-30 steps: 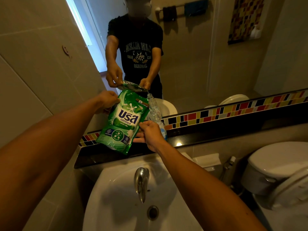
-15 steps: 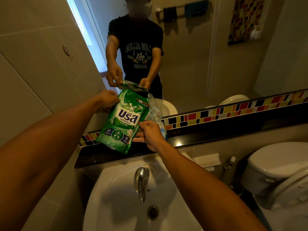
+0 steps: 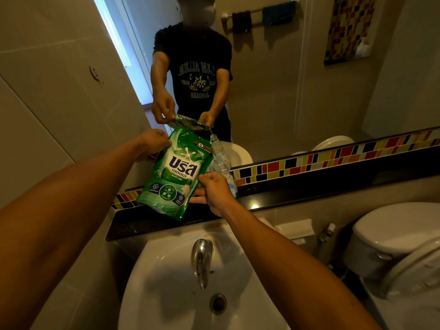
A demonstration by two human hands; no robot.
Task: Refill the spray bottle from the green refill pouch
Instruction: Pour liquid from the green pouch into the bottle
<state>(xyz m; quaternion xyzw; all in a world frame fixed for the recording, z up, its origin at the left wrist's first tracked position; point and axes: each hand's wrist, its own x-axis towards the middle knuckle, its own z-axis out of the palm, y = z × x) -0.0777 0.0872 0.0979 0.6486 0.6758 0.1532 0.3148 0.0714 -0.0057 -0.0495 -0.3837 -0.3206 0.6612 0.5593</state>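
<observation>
The black ledge behind the sink carries the spray bottle.

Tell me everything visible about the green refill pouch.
The green refill pouch is a glossy, flexible plastic bag with white and dark blue lettering and round icons near its bottom. It is held tilted in the air above the dark ledge, its top corner leaning toward the neck of the clear spray bottle. The left hand grips its upper left edge; the right hand holds its lower right side.
</observation>
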